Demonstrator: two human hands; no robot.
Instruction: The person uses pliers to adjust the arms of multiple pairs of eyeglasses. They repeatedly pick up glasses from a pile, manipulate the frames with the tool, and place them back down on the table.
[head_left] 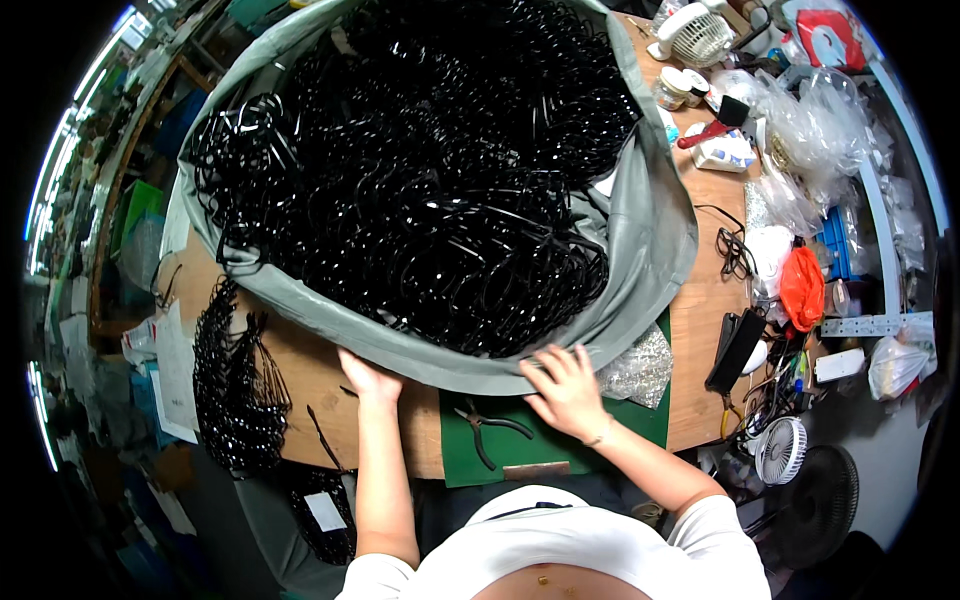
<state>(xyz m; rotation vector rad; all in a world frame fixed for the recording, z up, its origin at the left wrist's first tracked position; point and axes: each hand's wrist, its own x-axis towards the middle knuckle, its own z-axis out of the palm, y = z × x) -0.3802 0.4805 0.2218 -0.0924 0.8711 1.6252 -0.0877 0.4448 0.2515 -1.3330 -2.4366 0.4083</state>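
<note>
A large grey fabric bag (660,235) lies wide open across the table, heaped with glossy black, thin, looped strands (420,170) whose exact kind I cannot make out. At its near rim, left of the middle, my left hand (372,382) reaches against the underside of the fabric, its fingers mostly hidden by the bag. My right hand (566,394) rests on the near rim further right, fingers spread and stretched over the cloth. Between my forearms, dark-handled pliers (486,430) lie on a green mat (460,465).
More black strands (235,390) hang over the table's left side. Clear bubble wrap (640,370) sits beside my right hand. Along the right are a black case (735,350), a red bag (802,290), a red-handled brush (715,125), small fans (780,450) and plastic bags (815,125).
</note>
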